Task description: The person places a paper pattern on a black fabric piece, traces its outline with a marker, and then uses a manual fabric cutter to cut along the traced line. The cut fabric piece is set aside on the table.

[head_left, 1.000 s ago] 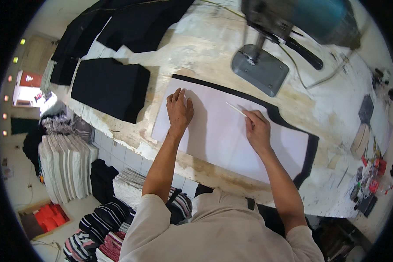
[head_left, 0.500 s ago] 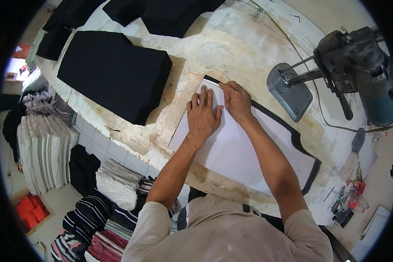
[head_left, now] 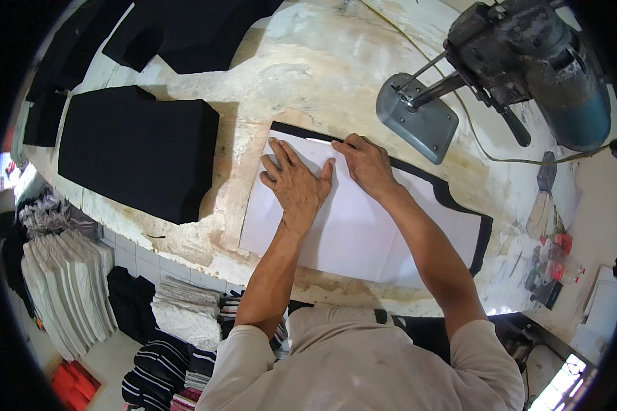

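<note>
A large white paper sheet [head_left: 363,240], shaped like a garment pattern piece, lies over black fabric [head_left: 452,198] that shows as a dark border along its far and right edges. My left hand [head_left: 298,181] presses on the sheet near its far left corner, fingers spread. Beside it, my right hand [head_left: 365,163] rests at the sheet's far edge with the fingers curled together. Their tips meet by a bright white sliver along that edge; what they pinch, if anything, is too small to make out.
To the left stands a thick black fabric stack [head_left: 137,151], with more black pieces [head_left: 192,34] beyond. A cutting machine [head_left: 521,75] on a grey base plate [head_left: 418,120] stands at the far right, trailing a cord. Clear bottle [head_left: 562,267] right; folded cloth stacks [head_left: 68,288] lower left.
The whole view has shifted, so the table things appear further left. My left hand's fingers have spread wider, and more of the black border shows at the far left corner.
</note>
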`<state>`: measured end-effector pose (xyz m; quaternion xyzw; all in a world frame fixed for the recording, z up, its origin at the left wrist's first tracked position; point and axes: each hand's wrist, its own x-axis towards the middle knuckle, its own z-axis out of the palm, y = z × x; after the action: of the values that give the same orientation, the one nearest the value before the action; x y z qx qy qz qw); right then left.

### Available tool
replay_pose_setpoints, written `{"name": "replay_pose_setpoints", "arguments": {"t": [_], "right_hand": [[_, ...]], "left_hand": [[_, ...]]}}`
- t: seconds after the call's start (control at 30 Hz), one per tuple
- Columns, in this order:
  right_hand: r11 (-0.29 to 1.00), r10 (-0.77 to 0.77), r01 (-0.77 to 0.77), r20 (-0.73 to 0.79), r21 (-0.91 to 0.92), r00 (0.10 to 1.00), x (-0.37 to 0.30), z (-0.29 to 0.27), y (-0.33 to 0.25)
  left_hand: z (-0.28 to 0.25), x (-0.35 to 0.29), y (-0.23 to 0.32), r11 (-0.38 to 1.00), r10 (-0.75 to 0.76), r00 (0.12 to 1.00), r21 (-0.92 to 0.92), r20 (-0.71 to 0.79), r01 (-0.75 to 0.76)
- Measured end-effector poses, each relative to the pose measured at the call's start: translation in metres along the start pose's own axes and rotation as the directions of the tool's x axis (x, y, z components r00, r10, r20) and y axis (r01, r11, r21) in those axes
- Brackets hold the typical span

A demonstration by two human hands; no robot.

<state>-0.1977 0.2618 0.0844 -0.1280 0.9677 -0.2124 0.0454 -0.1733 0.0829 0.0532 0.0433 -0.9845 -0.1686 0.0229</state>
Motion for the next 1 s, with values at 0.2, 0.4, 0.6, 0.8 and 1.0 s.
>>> {"name": "replay_pose_setpoints", "arguments": {"t": [0.2, 0.4, 0.6, 0.8, 1.0], "right_hand": [[0.996, -0.061, 0.053, -0.116, -0.067, 0.991, -0.035, -0.013, 0.035], [1.000, 0.005, -0.005, -0.002, -0.003, 1.000, -0.043, -0.019, 0.049], [1.000, -0.002, 0.003, 0.050, -0.023, 0.999, -0.042, -0.026, 0.050], [0.999, 0.005, -0.001, 0.084, -0.051, 0.996, -0.062, -0.039, 0.067], [0.993, -0.036, 0.035, -0.006, -0.116, 0.999, -0.098, -0.052, 0.100]], "left_hand": [[-0.002, 0.001, 0.010, 0.998, -0.050, 0.998, 0.044, 0.048, 0.048], [0.005, -0.011, 0.018, 0.984, 0.178, 0.969, 0.007, -0.171, -0.179], [0.016, -0.049, 0.049, 0.686, 0.671, 0.737, -0.314, -0.076, -0.656], [0.013, -0.059, 0.068, 0.736, 0.656, 0.754, -0.207, -0.017, -0.645], [0.014, -0.065, 0.083, 0.766, 0.640, 0.769, -0.069, -0.009, -0.639]]}}
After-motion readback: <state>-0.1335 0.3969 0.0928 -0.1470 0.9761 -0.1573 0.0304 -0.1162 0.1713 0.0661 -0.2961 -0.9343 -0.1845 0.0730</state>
